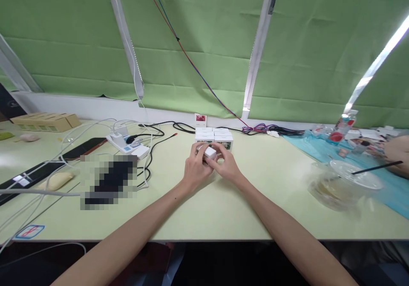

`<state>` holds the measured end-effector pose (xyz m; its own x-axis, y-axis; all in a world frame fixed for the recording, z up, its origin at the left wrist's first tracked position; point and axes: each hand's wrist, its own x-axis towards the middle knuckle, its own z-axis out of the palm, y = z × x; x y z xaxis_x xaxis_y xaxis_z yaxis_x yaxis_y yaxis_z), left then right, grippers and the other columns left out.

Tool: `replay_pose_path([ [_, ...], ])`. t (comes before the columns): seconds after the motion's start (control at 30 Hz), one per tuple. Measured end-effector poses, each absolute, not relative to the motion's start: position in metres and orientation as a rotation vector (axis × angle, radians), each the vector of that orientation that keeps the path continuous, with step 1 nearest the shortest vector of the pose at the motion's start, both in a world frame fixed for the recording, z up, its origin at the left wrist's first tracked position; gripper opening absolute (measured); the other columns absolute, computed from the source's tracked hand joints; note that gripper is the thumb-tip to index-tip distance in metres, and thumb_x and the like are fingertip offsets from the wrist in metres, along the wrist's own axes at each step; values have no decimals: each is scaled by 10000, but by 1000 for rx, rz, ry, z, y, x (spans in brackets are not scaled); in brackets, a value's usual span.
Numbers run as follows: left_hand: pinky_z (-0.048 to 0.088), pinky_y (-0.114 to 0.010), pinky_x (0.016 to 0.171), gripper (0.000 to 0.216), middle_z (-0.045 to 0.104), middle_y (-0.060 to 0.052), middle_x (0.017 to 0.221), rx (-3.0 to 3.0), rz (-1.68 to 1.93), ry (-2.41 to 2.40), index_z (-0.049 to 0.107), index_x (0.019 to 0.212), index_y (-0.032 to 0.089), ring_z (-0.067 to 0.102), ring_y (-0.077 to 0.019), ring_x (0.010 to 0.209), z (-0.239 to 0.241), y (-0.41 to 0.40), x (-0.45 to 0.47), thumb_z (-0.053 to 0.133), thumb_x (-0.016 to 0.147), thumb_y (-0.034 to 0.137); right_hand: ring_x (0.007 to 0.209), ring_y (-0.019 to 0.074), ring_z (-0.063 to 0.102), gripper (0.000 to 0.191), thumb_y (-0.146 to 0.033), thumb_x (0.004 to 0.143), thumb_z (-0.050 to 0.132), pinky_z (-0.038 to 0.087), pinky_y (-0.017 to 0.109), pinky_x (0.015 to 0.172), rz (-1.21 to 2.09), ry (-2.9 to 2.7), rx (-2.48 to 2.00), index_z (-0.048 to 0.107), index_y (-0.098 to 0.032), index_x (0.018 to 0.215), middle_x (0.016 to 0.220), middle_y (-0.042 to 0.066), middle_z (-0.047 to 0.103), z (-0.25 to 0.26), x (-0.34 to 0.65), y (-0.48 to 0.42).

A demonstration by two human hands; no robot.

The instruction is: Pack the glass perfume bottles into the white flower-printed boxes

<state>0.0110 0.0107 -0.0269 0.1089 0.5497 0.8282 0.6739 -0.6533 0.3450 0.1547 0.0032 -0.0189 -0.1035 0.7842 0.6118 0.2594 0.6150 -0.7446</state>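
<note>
Both my hands meet at the middle of the table around a small white box [210, 152]. My left hand [197, 163] grips its left side with curled fingers. My right hand [226, 163] closes on it from the right, thumb at the near side. Parts of the box are hidden by the fingers. Just beyond my hands stand several white boxes [204, 135] set side by side in a block, with printed pictures on their near faces. A small card with a red picture [201, 119] stands upright behind them.
On the left lie a power strip [123, 143] with plugged-in chargers, tangled cables, a dark phone [83, 148] and a cardboard box row [46, 122]. A lidded plastic cup [341, 188] with a black straw stands at the right, near a blue sheet [306, 143] and another person's arm [398, 154].
</note>
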Motion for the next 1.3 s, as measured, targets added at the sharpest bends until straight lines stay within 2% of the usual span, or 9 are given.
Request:
replay_pose_path([
  [0.2, 544, -274, 560, 604, 499, -150, 1371, -2373, -1436, -1236, 483, 1357, 219, 670, -146, 744, -29, 8, 9, 653, 777, 232, 1060, 233, 654, 392, -293, 898, 613, 560, 383, 873, 338, -1710, -900, 629, -229, 1284, 1288, 94, 688, -25, 158, 8],
  [0.43, 512, -291, 488, 517, 470, -180, 1400, -2314, -1284, -1344, 456, 1342, 210, 686, -208, 809, -33, 17, 9, 621, 855, 261, 1027, 241, 650, 335, -315, 922, 629, 567, 386, 839, 165, -1639, -932, 643, -224, 1244, 1164, 102, 713, -30, 158, 14],
  [0.63, 548, -299, 534, 435, 453, -183, 1419, -2356, -1355, -1293, 443, 1346, 243, 676, -173, 766, -35, 25, 6, 595, 944, 312, 964, 226, 649, 213, -300, 945, 567, 563, 343, 739, 95, -1514, -998, 634, -197, 1118, 1069, 106, 699, -28, 155, 12],
  [0.77, 558, -297, 549, 402, 448, -177, 1431, -2365, -1436, -1294, 431, 1349, 244, 666, -140, 717, -39, 27, 6, 552, 965, 254, 903, 208, 623, 161, -256, 939, 545, 545, 318, 681, 57, -1476, -989, 613, -186, 1067, 1008, 99, 665, -28, 152, 10],
  [0.9, 502, -250, 491, 348, 469, -176, 1423, -2345, -1437, -1238, 456, 1311, 231, 662, -124, 713, -40, 26, 7, 521, 969, 224, 894, 203, 602, 133, -221, 943, 513, 526, 316, 690, 13, -1444, -972, 595, -199, 1046, 973, 87, 627, -24, 147, 6],
  [1.0, 394, -210, 421, 250, 566, -163, 1298, -2286, -1404, -1119, 526, 1207, 206, 675, -140, 754, -39, 21, 9, 515, 958, 226, 873, 208, 588, 132, -228, 950, 499, 518, 345, 718, -19, -1385, -952, 585, -203, 1047, 957, 84, 608, -19, 143, 0],
  [1.1, 364, -218, 435, 81, 659, -84, 935, -2349, -1324, -896, 593, 946, 188, 642, -134, 677, -42, 12, 11, 522, 922, 216, 864, 209, 584, 120, -243, 966, 482, 517, 372, 759, -48, -1333, -934, 578, -210, 1030, 950, 82, 608, -11, 144, -7],
  [1.17, 343, -240, 436, 124, 617, -26, 707, -2497, -1214, -670, 587, 792, 189, 568, -119, 554, -44, 5, 14, 512, 890, 201, 852, 202, 587, 116, -240, 979, 468, 514, 366, 757, -75, -1322, -917, 577, -216, 1006, 940, 77, 615, -6, 146, -10],
  [1.3, 282, -253, 415, 263, 605, -4, 614, -2742, -999, -435, 609, 703, 181, 499, -99, 471, -46, -1, 23, 457, 918, 180, 770, 185, 573, 101, -231, 977, 481, 505, 352, 711, -108, -1323, -878, 581, -215, 973, 876, 58, 609, 4, 154, -10],
])
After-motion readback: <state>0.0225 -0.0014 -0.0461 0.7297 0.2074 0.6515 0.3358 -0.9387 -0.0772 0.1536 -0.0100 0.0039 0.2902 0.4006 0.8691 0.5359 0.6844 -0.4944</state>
